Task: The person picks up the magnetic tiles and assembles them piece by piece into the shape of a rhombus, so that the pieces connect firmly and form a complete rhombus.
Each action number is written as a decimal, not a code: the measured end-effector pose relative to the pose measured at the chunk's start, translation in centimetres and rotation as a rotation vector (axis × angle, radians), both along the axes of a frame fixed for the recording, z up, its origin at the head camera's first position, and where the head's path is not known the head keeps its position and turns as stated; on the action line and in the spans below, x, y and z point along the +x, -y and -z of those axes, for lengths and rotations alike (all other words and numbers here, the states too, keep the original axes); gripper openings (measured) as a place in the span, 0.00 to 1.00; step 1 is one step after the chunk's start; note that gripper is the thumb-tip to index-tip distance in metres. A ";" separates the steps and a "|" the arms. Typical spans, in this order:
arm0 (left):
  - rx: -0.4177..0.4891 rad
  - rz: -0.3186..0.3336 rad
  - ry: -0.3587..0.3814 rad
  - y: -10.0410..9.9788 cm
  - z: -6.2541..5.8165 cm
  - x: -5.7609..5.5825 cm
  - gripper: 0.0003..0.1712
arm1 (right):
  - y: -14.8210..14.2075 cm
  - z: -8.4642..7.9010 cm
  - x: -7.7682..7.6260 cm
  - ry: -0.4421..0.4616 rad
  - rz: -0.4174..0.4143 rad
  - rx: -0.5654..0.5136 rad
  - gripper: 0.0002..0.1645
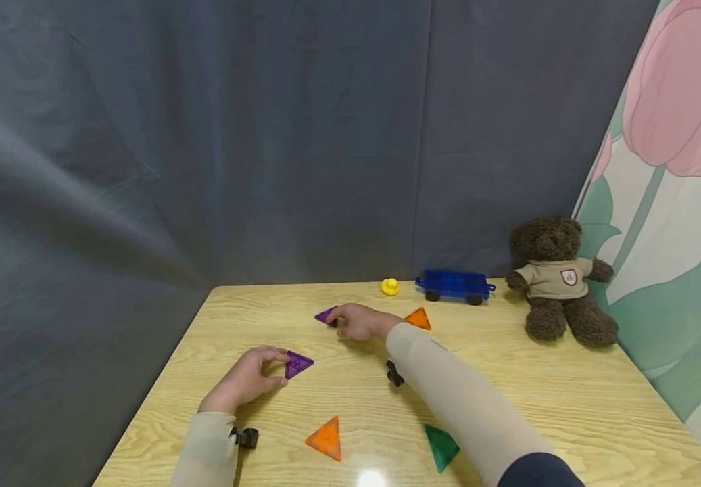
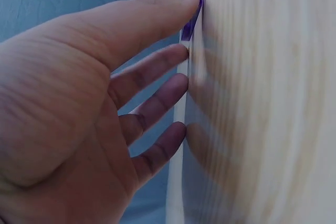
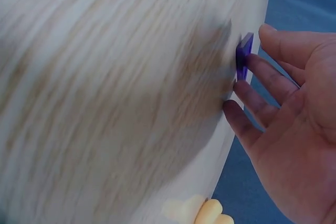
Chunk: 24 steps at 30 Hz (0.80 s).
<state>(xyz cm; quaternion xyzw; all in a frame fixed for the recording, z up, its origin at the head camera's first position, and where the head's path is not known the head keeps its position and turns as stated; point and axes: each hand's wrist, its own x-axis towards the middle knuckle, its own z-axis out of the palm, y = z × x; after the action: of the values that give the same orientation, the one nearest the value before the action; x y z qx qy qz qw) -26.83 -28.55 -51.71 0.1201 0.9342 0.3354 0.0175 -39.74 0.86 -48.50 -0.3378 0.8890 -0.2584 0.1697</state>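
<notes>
My left hand [image 1: 249,377] holds a purple triangular magnetic tile [image 1: 299,364] at its left edge, between thumb and index finger. In the left wrist view the thumb [image 2: 157,11] covers part of that tile [image 2: 188,30], and the other fingers touch the tabletop. Farther back, my right hand [image 1: 359,321] reaches across to a second purple triangular tile [image 1: 324,316] and hides its right corner. The right wrist view has fingertips touching this tile [image 3: 243,56], while the thumb [image 3: 283,43] appears apart from it.
Orange triangular tiles lie near the front [image 1: 328,439] and behind the right wrist [image 1: 420,318]. A green triangular tile [image 1: 441,446] is beside the right forearm. Along the back stand a yellow duck [image 1: 390,287], a blue wheeled car base [image 1: 455,285] and a teddy bear [image 1: 553,281].
</notes>
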 end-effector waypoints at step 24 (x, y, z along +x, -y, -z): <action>-0.010 0.064 -0.028 -2.0 -0.2 -1.0 0.25 | -4.6 -0.4 0.9 0.005 0.011 -0.029 0.22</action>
<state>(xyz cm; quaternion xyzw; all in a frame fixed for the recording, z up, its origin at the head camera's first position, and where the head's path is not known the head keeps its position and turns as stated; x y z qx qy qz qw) -27.79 -26.51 -51.47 0.1547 0.9318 0.3281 0.0160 -38.81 5.49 -48.07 -0.3347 0.8865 -0.2732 0.1658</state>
